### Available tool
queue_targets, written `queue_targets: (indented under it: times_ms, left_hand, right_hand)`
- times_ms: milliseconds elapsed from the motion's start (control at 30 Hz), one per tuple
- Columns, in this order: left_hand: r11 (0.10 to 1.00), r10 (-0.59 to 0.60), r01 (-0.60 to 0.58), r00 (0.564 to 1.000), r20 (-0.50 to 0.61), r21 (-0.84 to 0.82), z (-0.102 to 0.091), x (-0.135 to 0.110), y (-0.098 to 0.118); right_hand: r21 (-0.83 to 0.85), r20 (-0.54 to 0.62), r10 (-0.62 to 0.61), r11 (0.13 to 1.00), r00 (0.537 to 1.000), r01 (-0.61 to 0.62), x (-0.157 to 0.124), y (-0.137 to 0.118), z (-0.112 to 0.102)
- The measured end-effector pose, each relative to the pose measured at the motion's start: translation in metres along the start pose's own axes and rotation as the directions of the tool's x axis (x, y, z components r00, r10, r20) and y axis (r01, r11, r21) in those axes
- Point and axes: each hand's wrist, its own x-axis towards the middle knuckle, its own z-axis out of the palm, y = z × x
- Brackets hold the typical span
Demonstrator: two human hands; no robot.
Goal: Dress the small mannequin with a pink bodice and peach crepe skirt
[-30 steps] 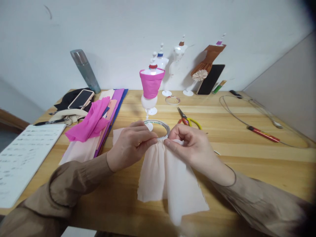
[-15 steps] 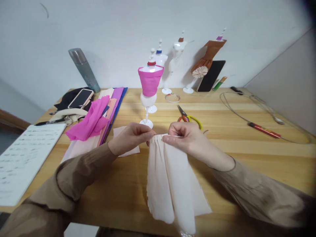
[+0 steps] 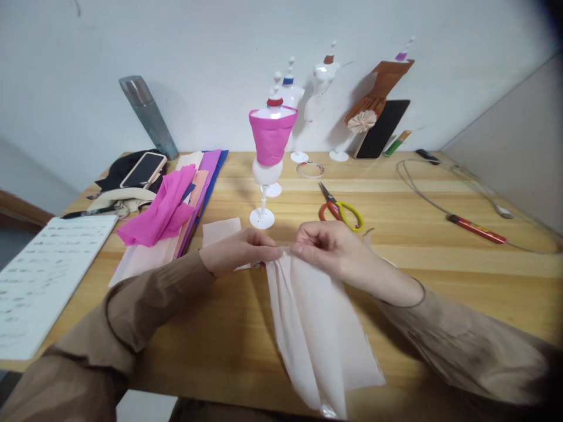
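A pale pink cloth hangs in loose folds from both hands, its top edge gathered. My left hand pinches the gathered edge at its left end, thumb on top. Close beside it, my right hand pinches the same edge between thumb and curled fingers. The cloth's lower end drops toward the table's front edge, where a small shiny patch shows. Just beyond my hands stands a small mannequin wrapped in bright pink cloth. Scissors with red and yellow handles lie behind my right hand.
More small mannequins stand along the wall, one in a brown dress. Stacked coloured cloths, a phone, a bottle and a written sheet occupy the left. A cable and a red tool lie right.
My hands have drawn closer together and slightly lower along the gathered edge. The cloth's lower part has swung to the right, and the scissors show more fully.
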Motion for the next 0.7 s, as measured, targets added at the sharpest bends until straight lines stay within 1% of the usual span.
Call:
queue_targets:
  times_ms: [67,167,300,400,533,600,700]
  left_hand:
    - [1.000,0.018,-0.018,1.000,-0.015,0.015,0.000,-0.001,0.004]
    - [0.997,0.054,-0.054,0.998,-0.012,0.055,0.000,-0.005,0.011]
    - [0.977,0.101,-0.103,0.995,0.017,0.185,0.001,-0.008,0.016]
    - [0.932,0.180,-0.165,0.984,-0.018,0.324,0.003,-0.010,0.016]
    - [0.829,0.332,-0.254,0.940,-0.075,0.499,0.010,-0.014,0.018]
    - [0.774,0.399,-0.298,0.915,-0.066,0.558,0.013,-0.016,0.020]
    - [0.698,0.493,-0.366,0.869,-0.043,0.616,0.015,-0.018,0.021]
  right_hand:
    - [0.007,0.043,0.004,1.000,0.999,-0.004,-0.002,-0.005,-0.005]
    - [-0.062,0.058,0.012,0.998,0.998,-0.008,-0.007,-0.006,-0.011]
    - [-0.212,0.037,-0.039,0.976,0.999,0.046,-0.012,-0.002,-0.015]
    - [-0.259,-0.003,-0.066,0.964,0.998,0.063,-0.016,-0.004,-0.013]
    - [-0.207,0.002,-0.135,0.969,0.991,0.132,-0.020,-0.015,-0.008]
    - [-0.160,0.014,-0.156,0.975,0.988,0.156,-0.021,-0.019,-0.007]
    - [-0.103,0.020,-0.153,0.983,0.988,0.154,-0.020,-0.020,-0.008]
